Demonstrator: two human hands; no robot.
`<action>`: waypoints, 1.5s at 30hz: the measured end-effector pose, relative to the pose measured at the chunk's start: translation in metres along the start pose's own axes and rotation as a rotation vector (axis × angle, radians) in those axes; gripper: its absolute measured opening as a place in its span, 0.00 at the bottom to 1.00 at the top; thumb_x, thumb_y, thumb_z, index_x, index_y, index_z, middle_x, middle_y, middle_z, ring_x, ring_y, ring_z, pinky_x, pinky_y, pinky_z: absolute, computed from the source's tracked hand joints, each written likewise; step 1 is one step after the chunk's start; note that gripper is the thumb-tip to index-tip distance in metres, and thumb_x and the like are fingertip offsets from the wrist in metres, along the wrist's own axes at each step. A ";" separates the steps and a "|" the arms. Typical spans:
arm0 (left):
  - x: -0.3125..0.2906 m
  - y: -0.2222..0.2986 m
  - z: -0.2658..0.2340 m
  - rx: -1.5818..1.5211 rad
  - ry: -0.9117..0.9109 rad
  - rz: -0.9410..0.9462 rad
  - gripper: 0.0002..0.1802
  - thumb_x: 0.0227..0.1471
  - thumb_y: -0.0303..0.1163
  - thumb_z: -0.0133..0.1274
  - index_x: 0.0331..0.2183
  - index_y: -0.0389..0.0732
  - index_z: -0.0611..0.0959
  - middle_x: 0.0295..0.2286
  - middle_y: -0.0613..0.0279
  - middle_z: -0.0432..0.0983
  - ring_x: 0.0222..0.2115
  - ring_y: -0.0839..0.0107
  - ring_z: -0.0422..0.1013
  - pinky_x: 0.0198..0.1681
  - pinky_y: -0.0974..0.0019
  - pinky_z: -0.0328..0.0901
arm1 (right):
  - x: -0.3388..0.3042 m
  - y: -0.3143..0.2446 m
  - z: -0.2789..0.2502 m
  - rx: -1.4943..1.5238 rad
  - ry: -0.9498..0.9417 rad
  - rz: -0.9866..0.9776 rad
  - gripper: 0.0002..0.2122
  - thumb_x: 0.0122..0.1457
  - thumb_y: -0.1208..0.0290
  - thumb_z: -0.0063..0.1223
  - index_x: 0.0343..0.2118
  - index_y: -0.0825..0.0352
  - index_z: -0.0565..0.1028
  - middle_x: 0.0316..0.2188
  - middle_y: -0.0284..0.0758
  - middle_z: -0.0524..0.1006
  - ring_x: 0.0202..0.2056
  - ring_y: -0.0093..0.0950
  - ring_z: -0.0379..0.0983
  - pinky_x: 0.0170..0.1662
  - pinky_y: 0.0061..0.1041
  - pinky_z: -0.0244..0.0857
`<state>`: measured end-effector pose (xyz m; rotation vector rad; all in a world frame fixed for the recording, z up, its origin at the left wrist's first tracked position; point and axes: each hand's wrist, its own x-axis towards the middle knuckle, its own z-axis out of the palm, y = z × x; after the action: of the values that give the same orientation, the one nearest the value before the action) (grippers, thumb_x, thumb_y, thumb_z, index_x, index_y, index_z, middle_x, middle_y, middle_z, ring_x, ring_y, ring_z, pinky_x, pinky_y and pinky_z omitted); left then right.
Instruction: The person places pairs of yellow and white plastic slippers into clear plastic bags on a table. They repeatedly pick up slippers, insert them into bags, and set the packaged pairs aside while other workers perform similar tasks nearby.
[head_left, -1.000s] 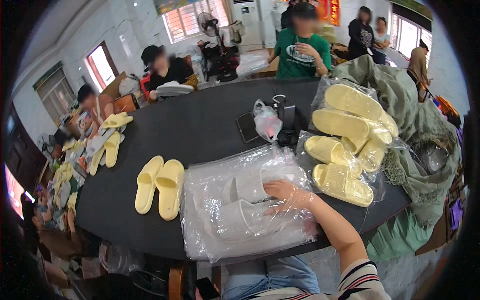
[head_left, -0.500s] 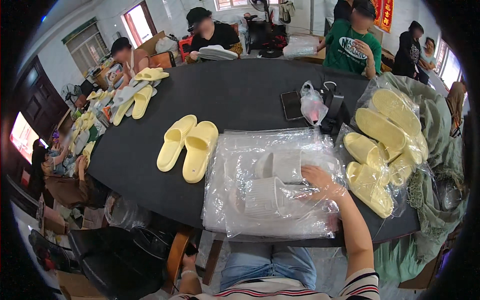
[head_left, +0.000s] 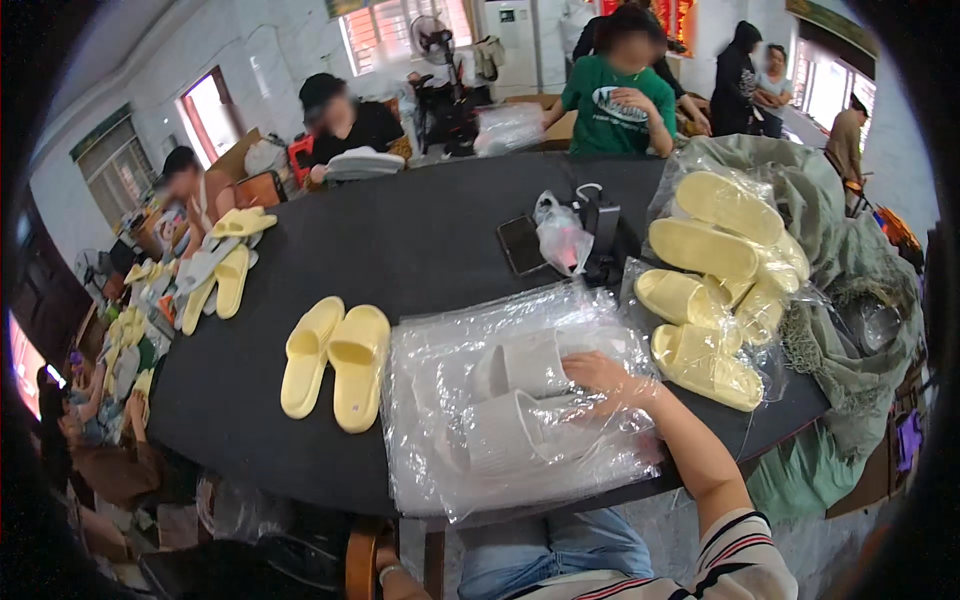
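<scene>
My right hand [head_left: 608, 380] lies palm down with fingers stretched over clear plastic holding a pair of pale grey ribbed slippers [head_left: 500, 430]. Beneath them is a stack of clear plastic bags [head_left: 430, 490] near the table's front edge. My left hand [head_left: 386, 556] is below the table, against the curved wooden armrest [head_left: 361, 565] of a chair; its fingers are mostly hidden. Left of the bags, two pale yellow slippers [head_left: 357, 370] stand side by side, unwrapped. To the right lies a heap of yellow slippers [head_left: 705, 365] in clear bags.
A phone [head_left: 519, 245], a small knotted plastic bag [head_left: 563, 238] and a black device [head_left: 601, 225] sit on the dark table [head_left: 400, 240]. Green sacking [head_left: 850, 235] drapes the right edge. Other people sit around the far and left sides, near more slippers [head_left: 230, 280].
My view has turned right and up, so the table's contents appear shifted left and lower. My right hand stays on the bagged grey slippers; my left hand remains beside the chair.
</scene>
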<state>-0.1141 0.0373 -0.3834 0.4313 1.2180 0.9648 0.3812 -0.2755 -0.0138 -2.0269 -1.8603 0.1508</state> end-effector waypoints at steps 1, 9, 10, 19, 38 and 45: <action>0.001 -0.003 0.006 0.037 0.008 -0.007 0.27 0.59 0.51 0.42 0.50 0.40 0.75 0.46 0.53 0.73 0.47 0.53 0.68 0.52 0.53 0.62 | 0.000 0.003 0.003 -0.010 -0.004 -0.007 0.36 0.51 0.47 0.59 0.52 0.75 0.68 0.56 0.47 0.66 0.59 0.41 0.59 0.62 0.37 0.50; 0.016 -0.013 0.046 0.260 0.035 -0.047 0.29 0.59 0.52 0.42 0.50 0.40 0.75 0.47 0.52 0.73 0.48 0.53 0.67 0.53 0.54 0.61 | -0.001 -0.004 -0.005 -0.010 0.001 -0.007 0.34 0.51 0.48 0.59 0.52 0.74 0.69 0.55 0.46 0.68 0.58 0.39 0.61 0.61 0.36 0.52; 0.018 -0.014 0.048 0.285 0.038 -0.052 0.29 0.59 0.52 0.42 0.50 0.40 0.75 0.47 0.52 0.73 0.48 0.53 0.67 0.53 0.54 0.61 | -0.001 -0.004 -0.005 -0.003 0.001 -0.016 0.34 0.51 0.48 0.60 0.51 0.74 0.69 0.55 0.46 0.68 0.58 0.39 0.61 0.61 0.36 0.52; 0.006 -0.005 0.061 0.506 -0.006 -0.072 0.30 0.59 0.53 0.42 0.50 0.39 0.75 0.49 0.52 0.72 0.50 0.54 0.67 0.54 0.55 0.60 | -0.002 0.003 0.001 0.014 0.007 -0.008 0.34 0.50 0.47 0.60 0.51 0.74 0.69 0.54 0.47 0.68 0.58 0.40 0.61 0.61 0.36 0.52; -0.194 0.147 0.096 1.776 -1.393 -0.186 0.23 0.58 0.48 0.48 0.41 0.37 0.82 0.40 0.55 0.78 0.43 0.61 0.73 0.47 0.63 0.66 | 0.005 -0.004 0.002 0.003 0.059 0.035 0.26 0.50 0.52 0.60 0.42 0.72 0.74 0.50 0.45 0.72 0.56 0.43 0.64 0.59 0.40 0.55; -0.296 0.264 0.233 0.954 -0.990 0.368 0.15 0.59 0.32 0.49 0.45 0.34 0.78 0.40 0.57 0.77 0.39 0.71 0.73 0.43 0.68 0.68 | 0.015 -0.015 -0.011 0.053 0.159 0.012 0.11 0.48 0.66 0.63 0.29 0.67 0.77 0.36 0.40 0.77 0.45 0.39 0.72 0.48 0.39 0.62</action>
<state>-0.0112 -0.0083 0.0625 1.6992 0.5868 0.2710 0.3725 -0.2625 0.0040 -1.9542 -1.7297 0.0406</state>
